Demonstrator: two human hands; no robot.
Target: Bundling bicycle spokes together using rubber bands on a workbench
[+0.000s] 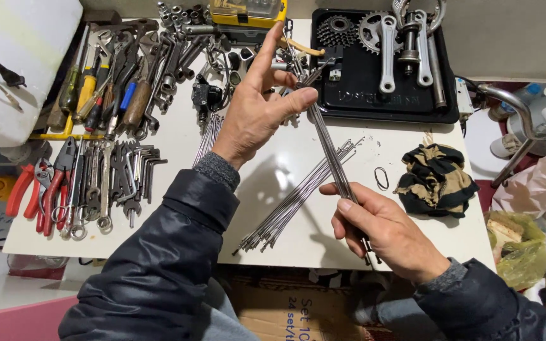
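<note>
Hands point(323, 164) around thin steel spokes point(328, 148)

Bright, even overhead light; soft shadows of both arms fall on the white table point(178, 189) near its front edge. Focus sharp, slight wide-angle bending at the frame corners.

Pliers point(45, 186) and wrenches point(105, 183) are lying well left of the fingers; a striped rag point(436, 180) is sitting right — a black tray point(355, 95) of sprockets point(339, 30) beyond.
</note>
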